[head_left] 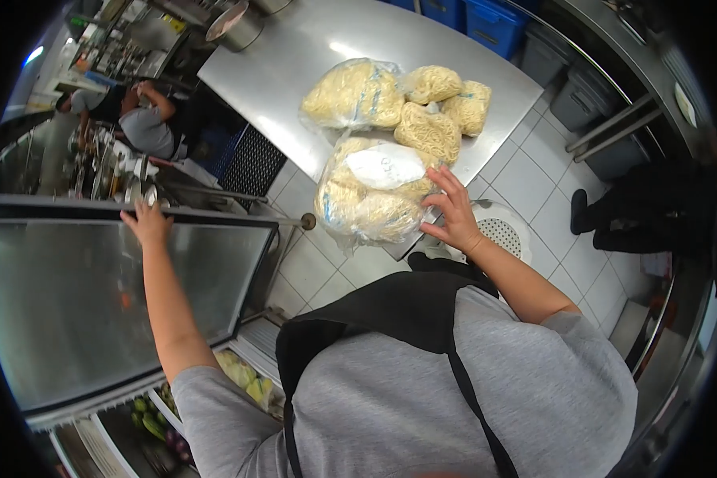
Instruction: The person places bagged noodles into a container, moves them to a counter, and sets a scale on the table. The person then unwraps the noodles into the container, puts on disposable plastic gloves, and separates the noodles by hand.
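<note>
On the left, my left hand (148,224) has its fingers hooked over the edge of an open glass fridge door (72,299). My right hand (456,212) lies against the right side of a clear plastic bag of noodles (372,209), fingers and thumb spread apart. This bag sits at the near corner of the steel table and has a white label (385,165) with handwriting. Right behind it stand another large bag of noodles (354,94) and smaller noodle bundles (428,131), pale yellow and in plastic.
The steel table (283,60) bears a metal pot (234,28) at its far left. Blue bins (494,25) and grey bins (585,97) stand beyond. Below the door, fridge shelves hold vegetables (153,422). A white perforated stool (498,233) is by my right arm. Co-workers (147,127) stand at left.
</note>
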Available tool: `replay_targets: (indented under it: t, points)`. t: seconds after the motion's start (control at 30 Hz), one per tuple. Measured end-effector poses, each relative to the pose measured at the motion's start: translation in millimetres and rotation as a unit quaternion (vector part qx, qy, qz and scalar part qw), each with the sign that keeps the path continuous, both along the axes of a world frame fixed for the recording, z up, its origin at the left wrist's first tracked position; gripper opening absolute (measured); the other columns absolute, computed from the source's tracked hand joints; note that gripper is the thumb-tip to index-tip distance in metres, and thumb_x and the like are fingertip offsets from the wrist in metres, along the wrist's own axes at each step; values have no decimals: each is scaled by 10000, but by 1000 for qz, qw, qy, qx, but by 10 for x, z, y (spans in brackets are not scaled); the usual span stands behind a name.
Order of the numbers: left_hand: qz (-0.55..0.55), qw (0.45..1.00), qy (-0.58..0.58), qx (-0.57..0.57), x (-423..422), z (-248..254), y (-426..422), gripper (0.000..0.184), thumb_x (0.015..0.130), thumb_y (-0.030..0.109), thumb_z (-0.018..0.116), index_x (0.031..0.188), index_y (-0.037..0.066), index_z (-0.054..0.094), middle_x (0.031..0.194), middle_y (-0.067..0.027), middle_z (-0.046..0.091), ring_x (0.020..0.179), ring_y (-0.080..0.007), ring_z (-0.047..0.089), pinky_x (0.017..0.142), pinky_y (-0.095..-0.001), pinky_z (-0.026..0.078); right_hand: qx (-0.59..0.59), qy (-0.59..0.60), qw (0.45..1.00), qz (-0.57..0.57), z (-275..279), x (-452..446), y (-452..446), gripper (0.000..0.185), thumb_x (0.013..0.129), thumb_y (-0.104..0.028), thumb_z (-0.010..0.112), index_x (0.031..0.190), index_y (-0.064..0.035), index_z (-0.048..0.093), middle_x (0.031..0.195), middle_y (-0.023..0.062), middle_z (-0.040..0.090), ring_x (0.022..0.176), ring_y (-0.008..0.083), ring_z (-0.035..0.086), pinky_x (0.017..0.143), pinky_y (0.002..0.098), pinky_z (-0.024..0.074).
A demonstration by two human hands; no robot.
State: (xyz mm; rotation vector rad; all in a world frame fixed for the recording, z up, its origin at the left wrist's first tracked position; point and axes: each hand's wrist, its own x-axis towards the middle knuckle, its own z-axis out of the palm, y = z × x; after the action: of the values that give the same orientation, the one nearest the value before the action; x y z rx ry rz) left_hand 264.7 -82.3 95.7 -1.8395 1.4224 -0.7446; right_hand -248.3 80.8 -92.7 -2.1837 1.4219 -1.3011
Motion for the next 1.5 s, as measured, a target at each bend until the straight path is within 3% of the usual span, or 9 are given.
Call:
replay_targets:
  t: [0.47, 0.53, 0.63, 0.7, 0.77, 0.83, 1.17, 1.33, 1.5]
  points:
    - [-2, 998, -29, -52, 300, 38, -353, 396, 795, 205, 413, 1181, 182, 496, 1219, -25, 501, 1278, -217, 276, 1020, -587, -77, 7, 5, 1000, 11, -44, -23, -14, 428, 617, -280, 725, 951, -148, 492, 1351, 78, 331, 1261, 324, 259, 985, 443, 260]
    - [-46, 996, -5, -75, 384, 4, -432, 341, 772, 286, 472, 1055, 119, 565, 1041, -42, 597, 1118, -247, 462, 1027, -580, -44, 10, -2, 1000, 17, -60, -20, -16, 437, 606, -270, 732, 950, -147, 493, 1350, 82, 331, 1261, 329, 257, 988, 443, 257]
    - [-43, 996, -25, -75, 393, -144, -497, 369, 799, 362, 477, 1048, 113, 586, 1038, -61, 595, 1068, -244, 497, 1032, -570, -4, 1, 5, 1000, 15, -80, -7, -15, 455, 596, -268, 738, 957, -148, 488, 1348, 87, 332, 1255, 337, 266, 990, 443, 257]
    - [3, 984, -174, -33, 447, -370, -580, 387, 833, 391, 443, 1045, 111, 606, 1062, -73, 589, 1079, -239, 495, 1030, -559, 27, -7, 7, 1000, 12, -84, -3, -36, 459, 601, -281, 734, 961, -150, 483, 1345, 89, 334, 1252, 345, 271, 988, 442, 255]
    - [-7, 979, -204, 0, 500, -594, -575, 365, 876, 308, 366, 1018, 106, 636, 1103, -89, 582, 1070, -243, 515, 1015, -529, 119, -5, 11, 1000, 21, -105, -3, -40, 457, 609, -283, 737, 960, -145, 480, 1339, 108, 332, 1253, 366, 260, 996, 451, 242]
    - [-10, 980, -184, 75, 534, -872, -578, 317, 863, 264, 402, 888, 102, 673, 853, -71, 654, 833, -233, 615, 969, -514, 194, 0, 18, 1000, 20, -108, -13, -48, 457, 621, -291, 736, 965, -145, 472, 1333, 125, 330, 1251, 391, 253, 997, 460, 234]
    - [132, 928, -191, 291, -327, -2513, 906, 303, 831, 296, 415, 802, 104, 647, 707, -55, 638, 585, -242, 613, 796, -537, 277, -25, 27, 999, -13, -115, 0, -1, 421, 653, -284, 700, 999, -176, 486, 1353, 75, 326, 1254, 325, 282, 965, 424, 274]
    - [56, 900, -48, 429, -606, -2886, 2100, 191, 773, 313, 524, 802, 178, 656, 764, 7, 655, 612, -203, 626, 704, -495, 411, -23, 41, 998, -34, -111, -17, 193, 452, 699, -207, 670, 1106, -148, 483, 1342, 104, 323, 1227, 319, 318, 968, 424, 309]
    - [176, 834, 152, 500, -337, -3534, 3070, 187, 766, 308, 546, 801, 160, 655, 790, -1, 653, 661, -200, 628, 660, -518, 431, 135, 9, 984, -116, -589, -166, 1046, 455, 717, -147, 643, 1128, -78, 461, 1295, 142, 353, 1177, 343, 359, 954, 390, 349]
